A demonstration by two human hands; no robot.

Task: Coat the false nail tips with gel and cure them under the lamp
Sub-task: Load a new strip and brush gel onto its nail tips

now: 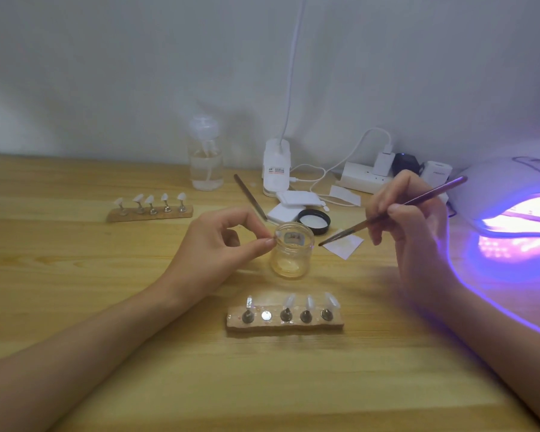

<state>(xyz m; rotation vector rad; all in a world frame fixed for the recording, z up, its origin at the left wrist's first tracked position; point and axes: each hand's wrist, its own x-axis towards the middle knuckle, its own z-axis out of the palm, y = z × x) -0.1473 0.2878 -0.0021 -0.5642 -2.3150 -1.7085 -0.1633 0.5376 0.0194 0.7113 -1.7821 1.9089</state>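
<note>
Facing the white wall (138, 73) across the desk (106, 307), you pinched a nail tip (277, 234) in your left grip (219, 244), a brush (437, 191) in your right grip (412, 219).

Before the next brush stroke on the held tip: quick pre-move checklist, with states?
1. Left hand pinches the nail tip beside the jar's rim: ok.
2. Right hand grips the brush, bristles pointing toward the tip: ok.
3. Gel jar open, lid lying behind it: ok.
4. Gel loaded on the bristles: cannot tell, too small and blurred.
5. Curing lamp lit, its opening glowing violet: ok.
6. Free spot to park the tip: the near holder strip shows one bare magnet: ok.
</note>
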